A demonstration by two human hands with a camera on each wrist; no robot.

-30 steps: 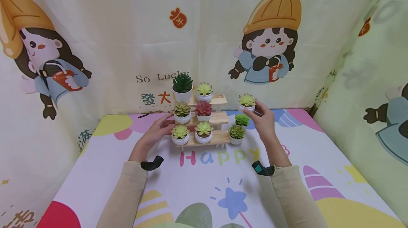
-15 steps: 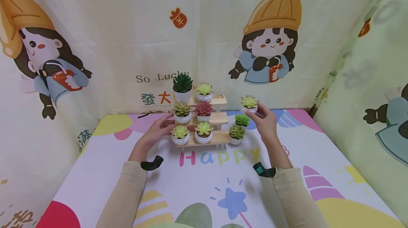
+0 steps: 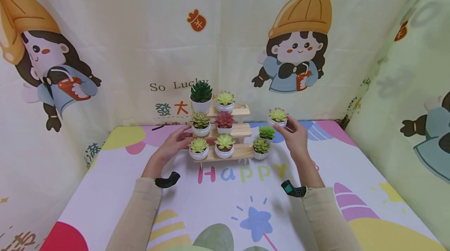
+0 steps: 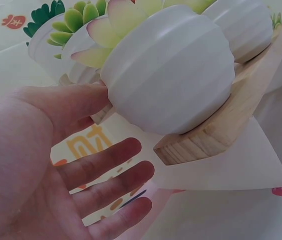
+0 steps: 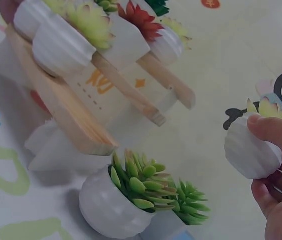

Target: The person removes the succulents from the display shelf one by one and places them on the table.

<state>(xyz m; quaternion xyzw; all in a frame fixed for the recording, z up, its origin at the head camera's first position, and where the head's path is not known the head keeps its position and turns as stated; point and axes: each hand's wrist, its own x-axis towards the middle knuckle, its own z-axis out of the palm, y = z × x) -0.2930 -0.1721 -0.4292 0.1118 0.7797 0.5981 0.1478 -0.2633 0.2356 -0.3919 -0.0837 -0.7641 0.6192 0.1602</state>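
My right hand (image 3: 296,137) pinches the white pot of a pale green succulent (image 3: 278,115), raised to the right of a three-tier wooden shelf (image 3: 243,129). In the right wrist view, thumb and fingers grip that ribbed pot (image 5: 250,150) from the side. My left hand (image 3: 171,144) is at the shelf's left end. There the left wrist view has its thumb right at a white pot (image 4: 170,70) on the lowest tier, the other fingers extended below. Two potted plants stand on every tier, among them a red succulent (image 3: 224,119) and a dark green one (image 3: 201,91).
Two small green potted plants, a front one (image 3: 261,147) and a rear one (image 3: 267,132), stand on the table just right of the shelf. A printed cloth (image 3: 211,212) covers the table. A patterned curtain (image 3: 232,59) hangs close behind the shelf.
My right hand has carried the pale green succulent a little to the right, farther from the shelf. The left hand and the shelf plants have stayed put.
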